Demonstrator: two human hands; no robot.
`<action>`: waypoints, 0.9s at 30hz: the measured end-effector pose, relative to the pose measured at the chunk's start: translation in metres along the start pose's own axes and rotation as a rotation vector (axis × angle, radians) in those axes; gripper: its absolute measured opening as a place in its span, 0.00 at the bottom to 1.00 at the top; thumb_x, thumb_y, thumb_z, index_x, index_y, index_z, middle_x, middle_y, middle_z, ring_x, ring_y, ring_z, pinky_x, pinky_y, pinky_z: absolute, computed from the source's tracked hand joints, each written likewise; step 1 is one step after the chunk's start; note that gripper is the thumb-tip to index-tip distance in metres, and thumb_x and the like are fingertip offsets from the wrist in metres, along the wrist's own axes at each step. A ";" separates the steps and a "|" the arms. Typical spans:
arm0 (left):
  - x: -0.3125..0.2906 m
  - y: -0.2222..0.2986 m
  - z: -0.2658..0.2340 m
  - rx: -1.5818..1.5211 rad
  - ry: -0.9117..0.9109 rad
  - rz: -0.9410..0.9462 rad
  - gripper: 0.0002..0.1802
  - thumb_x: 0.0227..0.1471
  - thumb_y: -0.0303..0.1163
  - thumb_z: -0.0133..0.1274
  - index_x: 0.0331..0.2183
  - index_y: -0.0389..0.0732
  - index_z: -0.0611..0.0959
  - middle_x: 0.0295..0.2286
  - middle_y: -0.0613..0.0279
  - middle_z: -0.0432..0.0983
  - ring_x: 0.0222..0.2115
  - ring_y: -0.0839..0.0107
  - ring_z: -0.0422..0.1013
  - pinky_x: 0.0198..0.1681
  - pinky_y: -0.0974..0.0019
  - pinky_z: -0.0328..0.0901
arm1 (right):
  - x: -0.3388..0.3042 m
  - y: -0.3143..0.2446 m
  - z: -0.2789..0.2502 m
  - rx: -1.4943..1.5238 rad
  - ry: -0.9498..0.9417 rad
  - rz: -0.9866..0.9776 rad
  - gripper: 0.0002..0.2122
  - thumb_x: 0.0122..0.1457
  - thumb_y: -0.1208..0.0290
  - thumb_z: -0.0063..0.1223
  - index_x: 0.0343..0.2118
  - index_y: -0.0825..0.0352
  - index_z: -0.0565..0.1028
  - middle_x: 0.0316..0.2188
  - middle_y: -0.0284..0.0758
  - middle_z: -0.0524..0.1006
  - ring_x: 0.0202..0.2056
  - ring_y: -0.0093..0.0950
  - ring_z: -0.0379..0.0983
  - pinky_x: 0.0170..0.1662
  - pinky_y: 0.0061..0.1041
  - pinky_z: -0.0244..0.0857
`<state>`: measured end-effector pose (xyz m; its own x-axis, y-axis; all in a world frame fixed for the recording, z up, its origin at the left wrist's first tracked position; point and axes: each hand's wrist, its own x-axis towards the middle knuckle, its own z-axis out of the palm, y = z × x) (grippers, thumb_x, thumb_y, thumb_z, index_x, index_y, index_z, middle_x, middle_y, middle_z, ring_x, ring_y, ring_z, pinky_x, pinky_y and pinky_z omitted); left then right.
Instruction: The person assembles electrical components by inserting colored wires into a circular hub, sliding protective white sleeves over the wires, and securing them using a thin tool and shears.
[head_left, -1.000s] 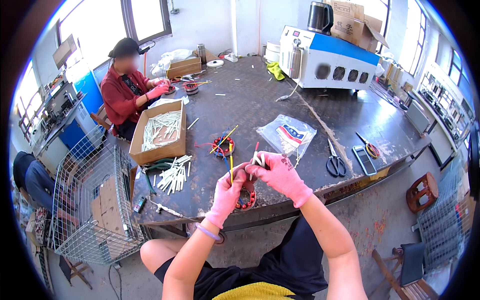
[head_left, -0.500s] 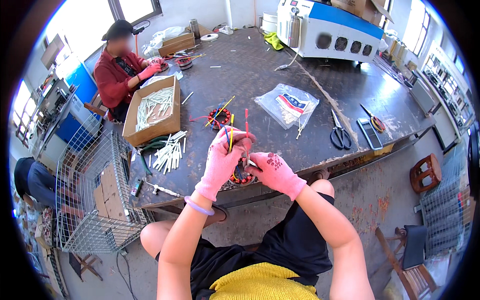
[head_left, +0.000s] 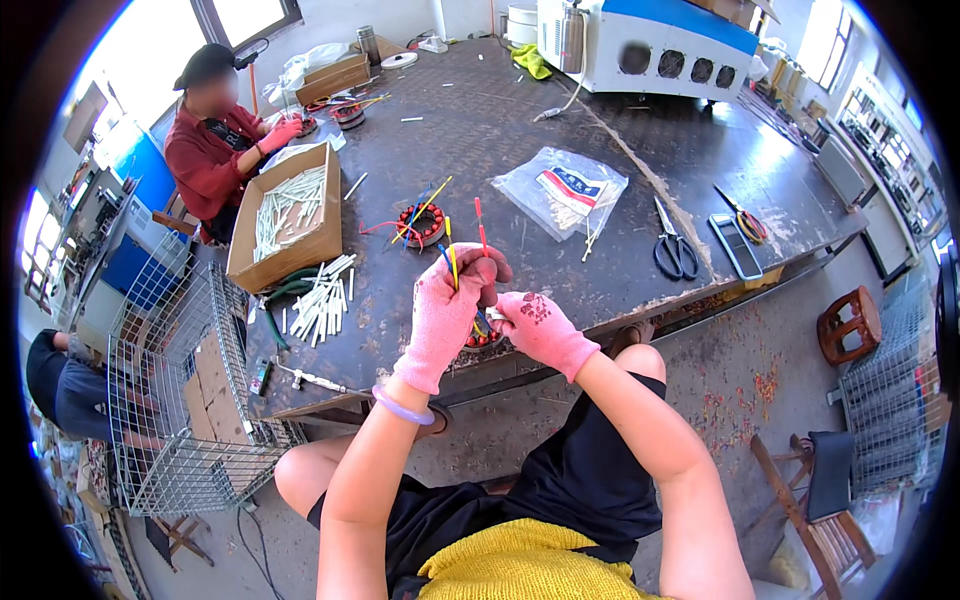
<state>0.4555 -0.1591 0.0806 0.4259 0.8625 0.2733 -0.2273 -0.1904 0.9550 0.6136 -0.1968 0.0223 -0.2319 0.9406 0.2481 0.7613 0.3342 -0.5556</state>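
Observation:
Both my hands wear pink gloves and meet over the table's near edge. My left hand (head_left: 445, 320) is closed around several wires in coloured sleeves; a yellow sleeve (head_left: 454, 268) and a red sleeve (head_left: 480, 222) stick up past its fingers. My right hand (head_left: 542, 328) pinches close beside it, with a small pale piece at its fingertips that I cannot make out. Partly hidden below the hands is a wound motor stator (head_left: 474, 341) with red insulation. Another stator (head_left: 421, 226), with red, blue and yellow leads, lies just beyond my left hand.
A cardboard box (head_left: 325, 240) of white tubes and a loose tube pile (head_left: 322, 305) lie left. To the right are a plastic bag (head_left: 560, 190), black scissors (head_left: 676, 256), a phone (head_left: 735, 246) and orange-handled scissors (head_left: 748, 226). A co-worker (head_left: 215, 150) sits far left, beyond a wire cage (head_left: 170, 400).
The view has shifted, so the table things sit farther left and higher. My right hand has moved slightly left and up, and the metallic glint at its fingertips no longer shows.

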 end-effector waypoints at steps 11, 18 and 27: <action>-0.003 0.015 -0.011 0.041 0.046 0.037 0.11 0.64 0.31 0.47 0.43 0.36 0.79 0.35 0.65 0.78 0.29 0.81 0.69 0.37 0.74 0.66 | -0.013 0.001 -0.013 0.428 0.019 0.279 0.07 0.63 0.72 0.49 0.41 0.68 0.72 0.30 0.36 0.77 0.32 0.29 0.76 0.36 0.30 0.71; -0.015 0.019 -0.030 0.215 -0.041 0.057 0.13 0.65 0.32 0.48 0.46 0.35 0.78 0.34 0.67 0.73 0.35 0.78 0.68 0.42 0.72 0.65 | -0.015 -0.048 -0.079 1.057 0.001 0.317 0.11 0.66 0.66 0.50 0.44 0.70 0.74 0.32 0.33 0.78 0.31 0.21 0.75 0.37 0.23 0.71; -0.024 0.033 -0.020 0.387 -0.048 0.083 0.12 0.64 0.34 0.47 0.41 0.38 0.82 0.31 0.62 0.71 0.33 0.72 0.69 0.39 0.67 0.65 | 0.012 -0.093 -0.112 0.939 0.125 0.191 0.11 0.62 0.63 0.57 0.33 0.67 0.79 0.24 0.22 0.73 0.25 0.10 0.62 0.28 0.15 0.57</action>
<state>0.4208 -0.1767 0.1033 0.4625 0.8158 0.3473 0.0806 -0.4288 0.8998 0.6081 -0.2232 0.1656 -0.0473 0.9890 0.1401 -0.0273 0.1389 -0.9899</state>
